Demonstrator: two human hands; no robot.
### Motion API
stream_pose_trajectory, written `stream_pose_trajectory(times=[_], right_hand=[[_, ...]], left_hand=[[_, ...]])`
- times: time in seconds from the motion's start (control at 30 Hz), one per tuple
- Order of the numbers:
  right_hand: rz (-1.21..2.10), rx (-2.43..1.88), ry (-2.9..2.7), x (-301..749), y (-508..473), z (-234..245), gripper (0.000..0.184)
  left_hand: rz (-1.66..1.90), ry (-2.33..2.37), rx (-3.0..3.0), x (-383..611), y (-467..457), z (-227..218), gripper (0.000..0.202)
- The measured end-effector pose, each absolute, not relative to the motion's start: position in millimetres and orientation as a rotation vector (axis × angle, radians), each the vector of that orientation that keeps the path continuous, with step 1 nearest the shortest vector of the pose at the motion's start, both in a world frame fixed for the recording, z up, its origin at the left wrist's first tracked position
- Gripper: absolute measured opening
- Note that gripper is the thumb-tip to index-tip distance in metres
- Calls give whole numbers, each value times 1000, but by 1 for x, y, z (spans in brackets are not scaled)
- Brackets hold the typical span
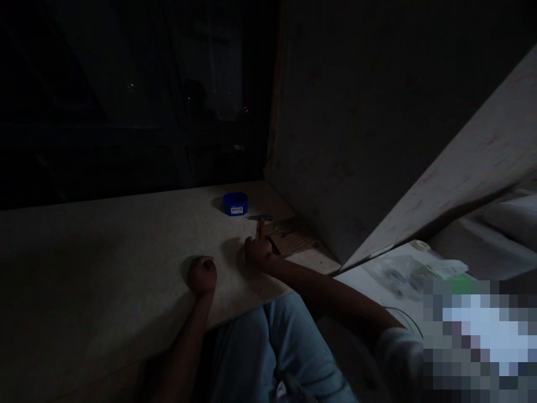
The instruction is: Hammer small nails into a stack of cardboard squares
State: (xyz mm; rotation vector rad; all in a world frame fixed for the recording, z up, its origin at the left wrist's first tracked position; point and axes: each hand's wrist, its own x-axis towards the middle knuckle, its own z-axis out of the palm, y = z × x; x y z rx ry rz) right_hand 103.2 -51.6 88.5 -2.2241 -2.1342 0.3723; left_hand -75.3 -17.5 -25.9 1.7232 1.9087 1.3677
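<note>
My right hand [258, 253] is wrapped round the orange-brown handle of a hammer [262, 226], whose dark head lies crosswise just beyond my fingers. Beside that hand, a flat piece of brown cardboard [293, 236] lies on the pale worktop [126, 252]. My left hand [202, 276] is curled into a fist low over the worktop, apart from the hammer; whatever its fingers may hold is hidden. Behind the hammer head stands a small blue container [235, 204] with a white label. The scene is dim, so fine detail is lost.
A patterned wall or panel [356, 129] rises close on the right. Past its lower edge, a white surface [356, 278] bears a clear plastic bag [398, 274] and a tape roll [420, 245]. Dark window panes [210, 73] stand behind the worktop. My legs [268, 341] are below its front edge.
</note>
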Motion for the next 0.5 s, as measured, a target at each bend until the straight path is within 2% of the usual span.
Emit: stream_pose_trajectory(times=[0.2,0.27,0.37,0.43,0.5], right_hand=[[531,-1984,-2163,113,-177,64,41],[790,-1849,-1835,125,-222,46,37],[875,-1842,-1713,145,-273,23,40],[948,-1829,-1552,158,-290,25,34],[1007,-1832,-1457,170,-296,48,35]], left_hand=[[1369,1918,1716,-75,-18,-27,19],[1360,1924,1715,-75,-18,-26,20],[1374,1930,1708,-74,-19,-26,19],[1385,1938,1689,-73,-20,-24,19],[1380,1955,1675,-72,-23,-21,18]])
